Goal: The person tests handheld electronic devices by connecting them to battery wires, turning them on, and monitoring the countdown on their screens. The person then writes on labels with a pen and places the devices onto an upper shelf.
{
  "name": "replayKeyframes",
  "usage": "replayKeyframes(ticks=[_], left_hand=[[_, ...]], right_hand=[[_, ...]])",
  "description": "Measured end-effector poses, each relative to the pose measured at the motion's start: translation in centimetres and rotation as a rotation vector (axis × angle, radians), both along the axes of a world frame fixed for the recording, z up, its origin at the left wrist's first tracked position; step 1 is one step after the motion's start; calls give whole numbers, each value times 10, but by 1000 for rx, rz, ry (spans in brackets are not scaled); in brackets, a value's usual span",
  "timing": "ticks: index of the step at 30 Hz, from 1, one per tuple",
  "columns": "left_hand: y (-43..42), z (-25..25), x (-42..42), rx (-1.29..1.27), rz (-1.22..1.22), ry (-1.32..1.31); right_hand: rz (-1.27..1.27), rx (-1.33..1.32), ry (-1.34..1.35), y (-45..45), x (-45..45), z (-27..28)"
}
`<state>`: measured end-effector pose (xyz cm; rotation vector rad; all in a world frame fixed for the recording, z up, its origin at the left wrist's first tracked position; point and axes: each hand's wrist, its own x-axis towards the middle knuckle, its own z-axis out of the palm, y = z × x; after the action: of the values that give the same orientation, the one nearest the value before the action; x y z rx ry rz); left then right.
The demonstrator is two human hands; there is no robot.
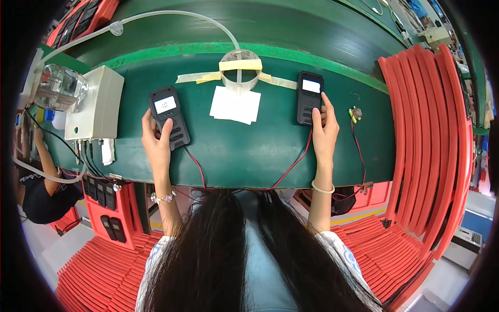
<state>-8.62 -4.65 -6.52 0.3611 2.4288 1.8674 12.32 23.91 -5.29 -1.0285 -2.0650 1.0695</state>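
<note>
My left hand [158, 141] is wrapped round a black handheld meter [175, 125], thumb on its front near the buttons. The lit screen shows digits that look like 10. On the right, my right hand [326, 131] grips a second black handheld meter [306, 104] along its right side, thumb on the lower front. Its screen is lit, but the reading is too small to make out. Red-and-black wires [297, 161] run from the lower ends of both meters to the bench's front edge. Both meters rest on or just above the green bench top [234, 161]; I cannot tell which.
A clear round cup [250, 86] is taped at the back, with a tube [171, 12] entering it. White papers [234, 106] lie before it. At left stand a white box [99, 104] and clear bottle [60, 88]; at right, a small wired part [355, 114] and red trays [423, 135]. Another person [47, 192] sits far left.
</note>
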Motion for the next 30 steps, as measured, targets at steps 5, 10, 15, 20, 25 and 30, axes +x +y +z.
replayKeyframes(ticks=[5,10,15,20,25,30], left_hand=[[-3,-3,-2,-46,-2,9],[0,-2,-1,-14,1,27],[-3,-3,-3,-45,-3,24],[-1,-3,-2,-21,2,19],[-1,-1,-2,-62,-3,21],[-1,-1,-2,-19,-6,22]], right_hand=[[0,15,20,2,0,-4],[1,33,27,0,0,-4],[9,8,27,2,1,-6],[22,-313,190,-1,2,7],[302,-939,437,-47,7,9],[532,-1083,322,-107,-20,27]])
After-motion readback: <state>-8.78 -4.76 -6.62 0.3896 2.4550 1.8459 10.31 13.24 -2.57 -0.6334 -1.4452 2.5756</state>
